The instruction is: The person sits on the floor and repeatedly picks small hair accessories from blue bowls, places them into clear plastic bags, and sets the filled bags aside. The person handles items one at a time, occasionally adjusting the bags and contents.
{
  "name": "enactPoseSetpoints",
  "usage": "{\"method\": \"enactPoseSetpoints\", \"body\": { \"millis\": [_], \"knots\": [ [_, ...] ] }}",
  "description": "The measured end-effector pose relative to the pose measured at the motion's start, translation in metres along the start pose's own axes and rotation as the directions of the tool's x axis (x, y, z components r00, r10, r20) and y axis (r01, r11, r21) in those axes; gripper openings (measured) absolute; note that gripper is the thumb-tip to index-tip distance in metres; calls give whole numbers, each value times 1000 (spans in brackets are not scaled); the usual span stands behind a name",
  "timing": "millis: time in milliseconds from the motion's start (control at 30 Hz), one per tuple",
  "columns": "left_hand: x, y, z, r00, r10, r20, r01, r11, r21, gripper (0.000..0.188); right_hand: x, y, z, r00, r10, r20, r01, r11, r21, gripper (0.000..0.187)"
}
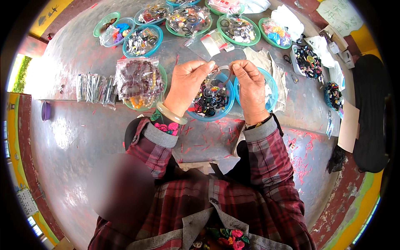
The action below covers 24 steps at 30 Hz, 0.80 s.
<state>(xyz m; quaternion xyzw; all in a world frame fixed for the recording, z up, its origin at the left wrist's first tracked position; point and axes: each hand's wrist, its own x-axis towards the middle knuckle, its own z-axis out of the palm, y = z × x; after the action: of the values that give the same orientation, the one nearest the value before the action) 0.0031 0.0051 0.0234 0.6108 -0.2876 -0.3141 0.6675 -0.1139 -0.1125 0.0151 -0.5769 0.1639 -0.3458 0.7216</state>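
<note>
A small clear plastic bag (222,71) is pinched between the left hand (186,85) and right hand (251,88). Both grip its top edge, over a blue bowl (225,109) of dark hair ties.

Blurred patch hides the lower-left foreground. Blue plastic bowl of dark hair ties (210,104) partly hidden behind both hands; green bowls at the table's (83,129) far edge cut off.

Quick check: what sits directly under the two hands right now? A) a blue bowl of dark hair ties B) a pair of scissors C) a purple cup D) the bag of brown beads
A: both the left hand and right hand pinch a thin clear band above the blue bowl of hair ties; the bag of brown beads lies off to the left.
</note>
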Motion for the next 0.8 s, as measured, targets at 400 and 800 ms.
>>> {"method": "enactPoseSetpoints", "body": {
  "millis": [400,800],
  "knots": [
    [0,3,2,997,-51,63,47,997,69,29,1,4,-6,985,166,-47,-164,985,54,12],
    [3,-15,3,912,-294,286,341,931,-129,20,5,10,-20,899,368,-237,-278,898,340,14]
  ]
}}
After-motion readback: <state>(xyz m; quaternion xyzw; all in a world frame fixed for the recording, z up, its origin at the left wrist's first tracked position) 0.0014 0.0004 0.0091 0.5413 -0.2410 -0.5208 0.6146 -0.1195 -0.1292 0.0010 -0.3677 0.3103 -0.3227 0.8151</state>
